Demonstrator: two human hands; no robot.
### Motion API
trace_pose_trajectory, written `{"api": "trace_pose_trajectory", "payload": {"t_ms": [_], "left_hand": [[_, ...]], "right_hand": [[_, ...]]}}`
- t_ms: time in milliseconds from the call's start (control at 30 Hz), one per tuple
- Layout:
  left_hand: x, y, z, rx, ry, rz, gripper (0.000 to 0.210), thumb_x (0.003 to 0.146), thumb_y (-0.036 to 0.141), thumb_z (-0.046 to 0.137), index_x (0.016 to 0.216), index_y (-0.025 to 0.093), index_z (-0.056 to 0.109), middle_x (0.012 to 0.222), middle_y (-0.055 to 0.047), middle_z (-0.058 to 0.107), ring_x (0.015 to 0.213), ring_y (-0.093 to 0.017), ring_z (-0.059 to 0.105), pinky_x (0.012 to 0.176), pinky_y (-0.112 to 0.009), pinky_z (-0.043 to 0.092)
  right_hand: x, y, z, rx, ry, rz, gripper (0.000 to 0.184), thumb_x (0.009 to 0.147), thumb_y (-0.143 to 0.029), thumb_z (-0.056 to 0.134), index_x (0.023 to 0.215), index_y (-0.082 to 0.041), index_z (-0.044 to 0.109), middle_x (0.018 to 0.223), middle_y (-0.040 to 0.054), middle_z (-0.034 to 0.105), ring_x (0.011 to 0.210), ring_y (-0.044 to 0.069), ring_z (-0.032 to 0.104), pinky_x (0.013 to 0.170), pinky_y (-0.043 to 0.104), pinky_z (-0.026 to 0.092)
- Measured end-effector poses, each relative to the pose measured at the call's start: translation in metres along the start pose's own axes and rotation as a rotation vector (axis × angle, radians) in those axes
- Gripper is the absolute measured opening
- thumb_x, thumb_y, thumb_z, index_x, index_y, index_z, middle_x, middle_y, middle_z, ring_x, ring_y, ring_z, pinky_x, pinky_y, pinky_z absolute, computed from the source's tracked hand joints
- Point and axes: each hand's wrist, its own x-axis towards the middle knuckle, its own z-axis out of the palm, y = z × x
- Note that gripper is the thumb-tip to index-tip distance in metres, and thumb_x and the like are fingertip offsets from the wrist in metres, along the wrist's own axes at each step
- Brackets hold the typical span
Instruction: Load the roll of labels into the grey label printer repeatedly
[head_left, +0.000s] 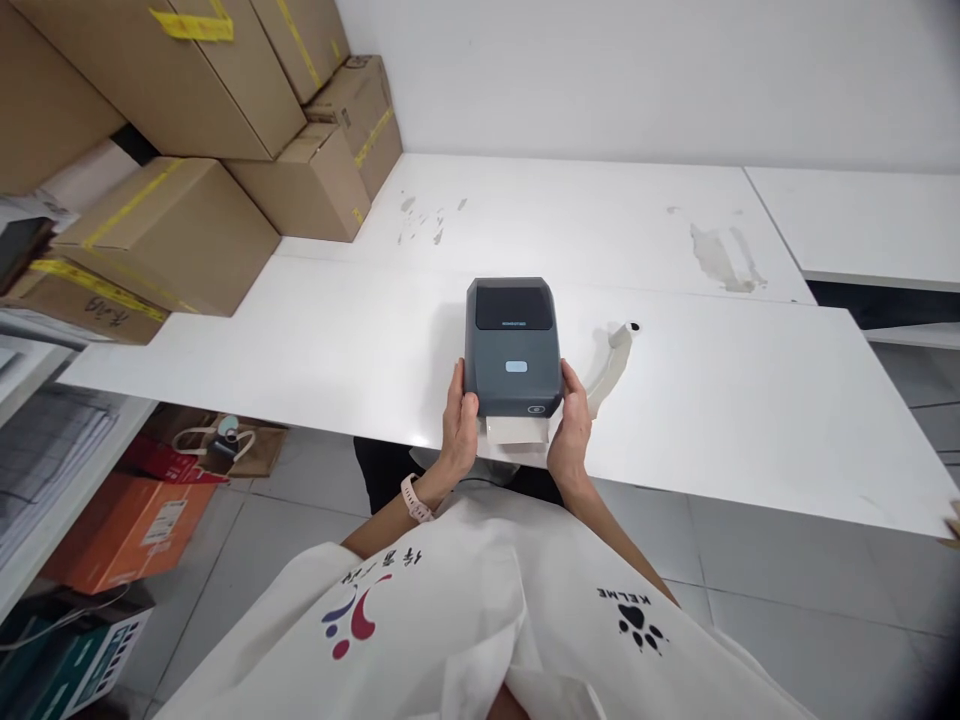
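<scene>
A dark grey label printer (510,345) stands on the white table near its front edge, its lid down and a light blue button on top. A strip of white label paper (517,431) comes out of its front. My left hand (459,425), with a pale pink band at the wrist, grips the printer's left side near the front corner. On the opposite side, my right hand (571,428) holds the printer the same way. Beside the right hand lies a small white roll core (622,335) with a loose strip of backing paper (609,380) trailing from it.
Cardboard boxes (172,225) with yellow tape are stacked at the table's left end. Behind the white table (742,390) rises a white wall (600,80). Below left, an orange box (139,530) and a paper bag (259,455) stand on the tiled floor.
</scene>
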Motion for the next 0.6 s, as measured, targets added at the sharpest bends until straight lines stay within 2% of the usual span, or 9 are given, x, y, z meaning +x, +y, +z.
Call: {"api": "trace_pose_trajectory", "payload": {"t_ms": [67,133,233,300,400,500,600], "left_hand": [[0.002,0.002,-0.003,0.069,0.005,0.038,0.074,0.102,0.07,0.028,0.166,0.033,0.027,0.179,-0.001,0.018,0.167,-0.023,0.011,0.137,-0.046,0.018],[0.009,0.006,-0.006,0.099,0.012,0.075,0.073,0.101,0.072,0.027,0.163,0.033,0.035,0.179,-0.001,0.019,0.167,-0.026,0.01,0.136,-0.049,0.02],[0.031,0.018,-0.01,0.068,0.043,0.17,0.071,0.101,0.073,0.028,0.158,0.032,0.045,0.177,-0.003,0.025,0.165,-0.029,0.022,0.13,-0.05,0.032],[0.053,0.027,-0.013,0.054,0.083,0.257,0.068,0.102,0.07,0.03,0.153,0.03,0.05,0.171,-0.007,0.039,0.16,-0.029,0.035,0.126,-0.047,0.037],[0.087,0.037,-0.018,0.14,0.093,0.326,0.055,0.102,0.06,0.045,0.148,0.031,0.054,0.156,-0.007,0.057,0.149,-0.027,0.049,0.119,-0.043,0.043],[0.109,0.041,-0.022,0.411,0.064,0.19,0.055,0.097,0.047,0.057,0.148,0.028,0.054,0.143,-0.011,0.063,0.127,-0.028,0.061,0.101,-0.04,0.052],[0.116,0.04,-0.023,0.678,-0.075,-0.034,0.071,0.09,0.041,0.061,0.156,0.019,0.045,0.123,-0.014,0.069,0.103,-0.029,0.067,0.084,-0.04,0.052]], "right_hand": [[0.003,-0.001,-0.001,-0.013,-0.003,-0.038,0.054,0.107,-0.056,0.039,0.155,-0.033,0.051,0.165,0.0027,0.048,0.156,0.024,0.041,0.132,0.052,0.03],[0.009,-0.006,-0.005,-0.049,-0.015,-0.096,0.055,0.107,-0.056,0.038,0.155,-0.033,0.051,0.164,0.0031,0.049,0.155,0.026,0.043,0.13,0.053,0.031],[0.031,-0.021,-0.008,-0.177,-0.049,-0.246,0.057,0.106,-0.061,0.037,0.158,-0.037,0.046,0.164,0.0022,0.048,0.156,0.029,0.039,0.13,0.055,0.03],[0.058,-0.032,-0.004,-0.28,-0.093,-0.391,0.066,0.104,-0.067,0.036,0.164,-0.038,0.033,0.169,0.003,0.039,0.16,0.03,0.03,0.131,0.058,0.026],[0.111,-0.048,0.014,-0.409,-0.115,-0.577,0.083,0.102,-0.074,0.029,0.169,-0.031,0.007,0.176,0.0084,0.022,0.165,0.031,0.016,0.132,0.059,0.02],[0.167,-0.06,0.036,-0.505,-0.079,-0.649,0.089,0.1,-0.078,0.02,0.169,-0.027,-0.006,0.176,0.0119,0.015,0.166,0.032,0.011,0.132,0.061,0.017],[0.206,-0.071,0.047,-0.578,-0.078,-0.64,0.087,0.102,-0.075,0.019,0.169,-0.028,-0.01,0.176,0.0112,0.017,0.165,0.035,0.012,0.13,0.065,0.018]]}}
